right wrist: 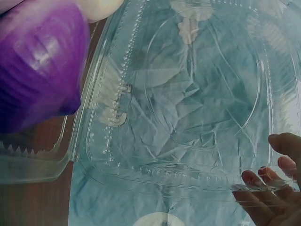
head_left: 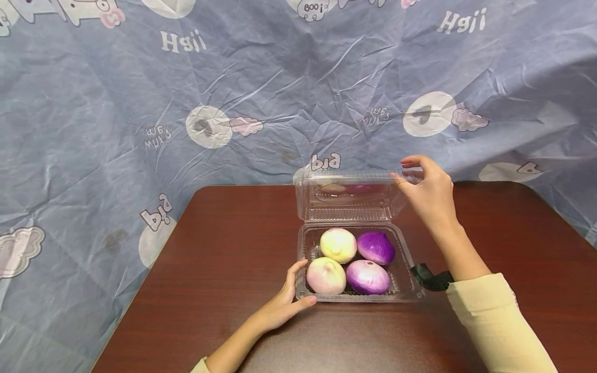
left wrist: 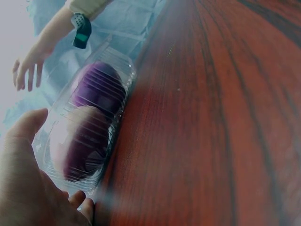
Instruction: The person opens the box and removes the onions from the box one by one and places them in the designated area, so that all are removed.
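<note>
A clear plastic clamshell container (head_left: 403, 292) lies on the table with its hinged lid (head_left: 347, 212) raised at the back. Inside its base sit several onions: a pale yellow one (head_left: 338, 245), a pinkish-white one (head_left: 326, 276), a deep purple one (head_left: 375, 247) and a purple-and-white one (head_left: 368, 277). My left hand (head_left: 284, 303) holds the base's front left corner, thumb at the front and fingers along the left side. My right hand (head_left: 431, 191) grips the lid by its right outer corner; the right wrist view shows fingers (right wrist: 263, 186) behind the clear plastic.
The dark reddish-brown wooden table (head_left: 233, 233) stretches to both sides of the container. Behind it hangs a wrinkled blue-grey cloth (head_left: 280, 103) with printed figures and words. A dark green strap (head_left: 431, 278) shows beside the right wrist.
</note>
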`<control>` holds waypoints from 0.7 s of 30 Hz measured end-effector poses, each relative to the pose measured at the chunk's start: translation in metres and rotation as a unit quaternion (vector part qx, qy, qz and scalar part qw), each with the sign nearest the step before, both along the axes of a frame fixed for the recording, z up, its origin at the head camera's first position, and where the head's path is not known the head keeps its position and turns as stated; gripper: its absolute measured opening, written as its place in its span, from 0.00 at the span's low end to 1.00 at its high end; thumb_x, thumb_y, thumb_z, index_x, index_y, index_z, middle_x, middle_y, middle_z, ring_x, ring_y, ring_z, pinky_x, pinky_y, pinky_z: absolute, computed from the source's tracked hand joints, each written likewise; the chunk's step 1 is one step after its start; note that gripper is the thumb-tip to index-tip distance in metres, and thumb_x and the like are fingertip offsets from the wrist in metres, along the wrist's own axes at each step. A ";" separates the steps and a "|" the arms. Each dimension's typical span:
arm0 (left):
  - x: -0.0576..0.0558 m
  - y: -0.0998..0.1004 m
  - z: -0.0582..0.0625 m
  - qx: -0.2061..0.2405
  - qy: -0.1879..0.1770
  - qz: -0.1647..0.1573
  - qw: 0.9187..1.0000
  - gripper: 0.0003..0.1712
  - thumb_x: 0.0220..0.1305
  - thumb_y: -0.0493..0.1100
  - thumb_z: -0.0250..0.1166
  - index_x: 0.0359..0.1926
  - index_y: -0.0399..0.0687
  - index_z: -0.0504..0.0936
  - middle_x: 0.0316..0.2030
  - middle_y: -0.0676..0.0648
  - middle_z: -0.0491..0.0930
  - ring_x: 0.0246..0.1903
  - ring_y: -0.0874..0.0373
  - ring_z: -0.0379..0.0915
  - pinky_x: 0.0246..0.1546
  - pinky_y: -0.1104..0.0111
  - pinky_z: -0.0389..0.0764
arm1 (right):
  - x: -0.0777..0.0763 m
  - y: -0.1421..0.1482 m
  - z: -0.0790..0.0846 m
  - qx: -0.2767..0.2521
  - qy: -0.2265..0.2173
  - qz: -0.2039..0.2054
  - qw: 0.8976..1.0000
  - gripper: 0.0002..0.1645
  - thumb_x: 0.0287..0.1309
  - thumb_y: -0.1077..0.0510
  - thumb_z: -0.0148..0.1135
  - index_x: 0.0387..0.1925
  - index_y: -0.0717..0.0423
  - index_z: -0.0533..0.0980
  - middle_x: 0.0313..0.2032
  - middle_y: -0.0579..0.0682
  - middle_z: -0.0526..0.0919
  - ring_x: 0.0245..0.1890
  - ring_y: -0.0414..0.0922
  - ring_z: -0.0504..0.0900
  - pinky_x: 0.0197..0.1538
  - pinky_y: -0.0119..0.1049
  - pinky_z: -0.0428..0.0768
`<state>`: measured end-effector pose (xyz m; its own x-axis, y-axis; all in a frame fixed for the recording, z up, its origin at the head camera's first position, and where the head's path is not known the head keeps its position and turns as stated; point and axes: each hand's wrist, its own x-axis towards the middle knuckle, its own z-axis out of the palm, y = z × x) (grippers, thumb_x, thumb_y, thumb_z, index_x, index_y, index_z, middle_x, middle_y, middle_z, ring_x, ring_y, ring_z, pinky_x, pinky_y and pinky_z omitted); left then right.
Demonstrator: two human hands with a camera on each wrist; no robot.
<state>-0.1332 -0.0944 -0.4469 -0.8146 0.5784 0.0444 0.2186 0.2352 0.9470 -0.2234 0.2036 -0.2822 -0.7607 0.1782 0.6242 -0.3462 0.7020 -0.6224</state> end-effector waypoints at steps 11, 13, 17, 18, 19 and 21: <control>0.000 -0.001 0.001 -0.008 0.006 -0.004 1.000 0.44 0.62 0.55 0.54 0.67 0.57 0.36 0.70 0.43 0.30 0.69 0.44 0.26 0.64 0.40 0.41 | -0.014 0.016 -0.016 -0.120 -0.038 0.083 0.989 0.20 0.51 0.63 0.63 0.48 0.58 0.72 0.37 0.27 0.76 0.35 0.20 0.76 0.36 0.14 0.73; 0.000 -0.001 0.001 -0.005 0.008 -0.005 1.000 0.44 0.62 0.55 0.55 0.67 0.55 0.36 0.70 0.43 0.30 0.70 0.44 0.26 0.64 0.40 0.41 | -0.017 0.019 -0.018 -0.136 -0.047 0.108 0.984 0.21 0.52 0.64 0.61 0.50 0.56 0.71 0.38 0.27 0.75 0.36 0.22 0.76 0.37 0.15 0.74; 0.000 0.000 0.001 -0.003 0.010 -0.005 1.000 0.44 0.62 0.55 0.55 0.67 0.54 0.36 0.70 0.43 0.31 0.70 0.45 0.26 0.64 0.40 0.40 | -0.022 0.025 -0.023 -0.148 -0.060 0.146 0.976 0.22 0.55 0.65 0.58 0.52 0.51 0.69 0.39 0.27 0.75 0.38 0.23 0.76 0.39 0.15 0.73; 0.000 0.000 0.001 -0.003 0.011 -0.005 1.000 0.44 0.62 0.55 0.55 0.67 0.53 0.36 0.70 0.43 0.31 0.70 0.45 0.26 0.64 0.40 0.40 | -0.024 0.026 -0.025 -0.150 -0.063 0.153 0.975 0.22 0.55 0.65 0.57 0.52 0.51 0.68 0.38 0.26 0.76 0.39 0.23 0.75 0.40 0.15 0.72; 0.000 0.000 0.001 -0.003 0.012 -0.005 1.000 0.44 0.62 0.54 0.55 0.67 0.53 0.36 0.70 0.43 0.31 0.70 0.45 0.26 0.64 0.40 0.40 | -0.026 0.027 -0.026 -0.153 -0.065 0.160 0.973 0.22 0.56 0.65 0.57 0.53 0.51 0.68 0.38 0.26 0.76 0.39 0.23 0.75 0.40 0.15 0.72; 0.000 0.000 0.001 -0.005 0.013 -0.005 1.000 0.44 0.62 0.54 0.55 0.67 0.54 0.36 0.70 0.42 0.31 0.70 0.45 0.26 0.63 0.40 0.40 | -0.032 0.031 -0.031 -0.158 -0.072 0.182 0.968 0.23 0.57 0.65 0.56 0.55 0.52 0.66 0.38 0.27 0.77 0.40 0.25 0.75 0.41 0.16 0.72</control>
